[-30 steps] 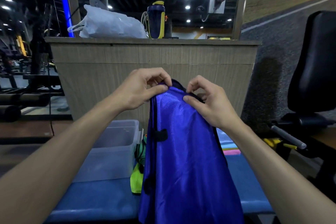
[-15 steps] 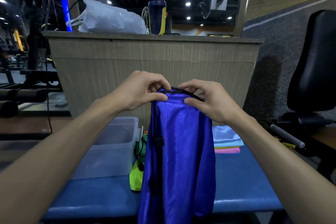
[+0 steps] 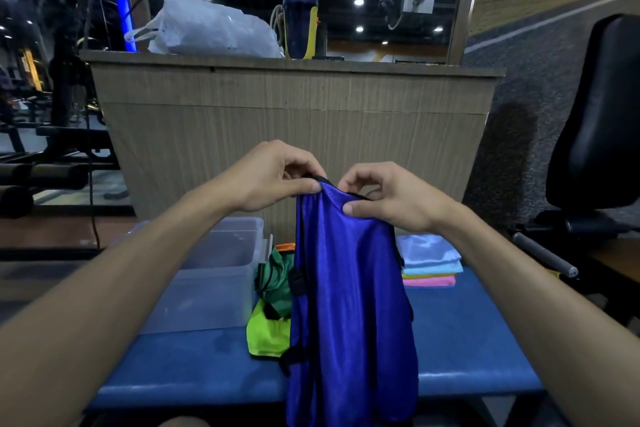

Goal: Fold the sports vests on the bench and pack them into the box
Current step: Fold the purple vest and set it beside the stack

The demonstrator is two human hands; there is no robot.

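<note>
Fingers: my left hand (image 3: 273, 177) and right hand (image 3: 388, 198) pinch the shiny blue mesh vest (image 3: 349, 305) at its top edge.
Risk: slippery fabric may slip free, I judge.

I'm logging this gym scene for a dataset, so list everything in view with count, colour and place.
vest: 1, blue, held up over the bench
vests: a few, green, yellow, orange, heaped beside the box
box: 1, clear, bench left
bench: 1, blue, foreground
towels: stack, white, blue, yellow, pink, bench right
counter: 1, brown, behind
bag: 1, white, on counter
bottle: 1, navy-yellow, on counter
seat: 1, black, right
left hand: pinches vest top
right hand: pinches vest top
</note>
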